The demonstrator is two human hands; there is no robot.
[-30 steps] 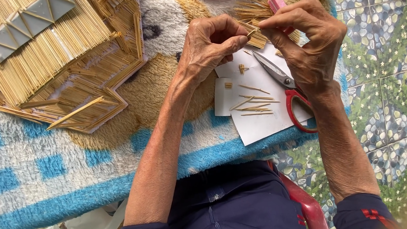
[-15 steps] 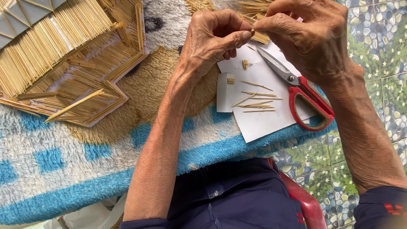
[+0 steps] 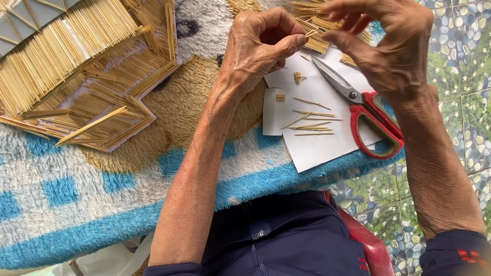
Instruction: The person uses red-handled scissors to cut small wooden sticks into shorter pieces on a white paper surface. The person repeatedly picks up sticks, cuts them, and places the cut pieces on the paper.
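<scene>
A thick fleecy blanket (image 3: 67,188), white with blue checks and a tan animal figure, covers the worktop, and past its right edge lies a floor (image 3: 472,92) of pebble-patterned tiles with small flowers. On the blanket at upper left rests a stick-built model (image 3: 74,73) made of rows of thin pale sticks on card. To its right lies a white paper sheet (image 3: 322,143) carrying loose cut sticks (image 3: 310,122) and red-handled scissors (image 3: 364,109), blades pointing up-left. Above the paper, the left hand (image 3: 259,50) is curled, thumb and forefinger pinching a short thin stick (image 3: 310,33) at its tip. The right hand (image 3: 394,45) hovers just beside it, fingers loosely spread and bent, holding nothing that shows. Behind the hands sits a bundle of sticks (image 3: 312,10). A red chair edge (image 3: 369,248) shows below, beside dark blue clothing.
</scene>
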